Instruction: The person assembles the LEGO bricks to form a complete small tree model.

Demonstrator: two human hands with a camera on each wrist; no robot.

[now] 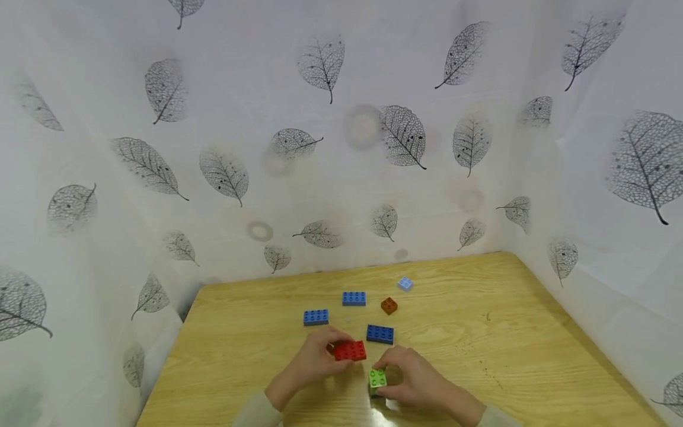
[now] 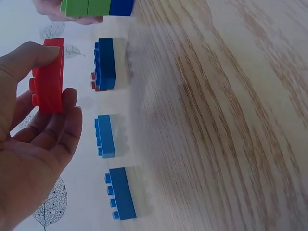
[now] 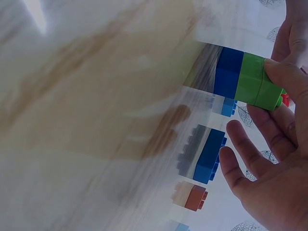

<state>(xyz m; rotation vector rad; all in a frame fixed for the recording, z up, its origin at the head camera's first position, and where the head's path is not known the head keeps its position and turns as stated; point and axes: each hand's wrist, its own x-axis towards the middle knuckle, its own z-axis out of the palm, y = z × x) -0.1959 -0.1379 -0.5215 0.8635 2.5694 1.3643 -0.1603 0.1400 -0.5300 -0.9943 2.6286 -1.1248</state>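
Note:
My left hand point(image 1: 316, 357) pinches a red eight-stud toy brick point(image 1: 350, 350) between thumb and fingers, studs facing up. In the left wrist view that red brick point(image 2: 50, 79) is held above the table. On the right, my right hand point(image 1: 415, 379) grips a small stack topped by a light green brick point(image 1: 377, 378). The right wrist view shows two green layers point(image 3: 249, 77) on a blue brick point(image 3: 228, 70) at the bottom, standing on the tabletop. Thumb and index finger hold the green part; the other fingers are spread beside it. Just beyond both hands lies a dark blue brick point(image 1: 380, 334).
Two blue eight-stud bricks, a nearer-left brick point(image 1: 316, 317) and a farther brick point(image 1: 354, 298), lie on the wooden table point(image 1: 229, 338). A brown brick point(image 1: 389, 306) and a small light blue brick point(image 1: 405, 283) are farther back. A leaf-patterned white curtain point(image 1: 341, 196) surrounds the table.

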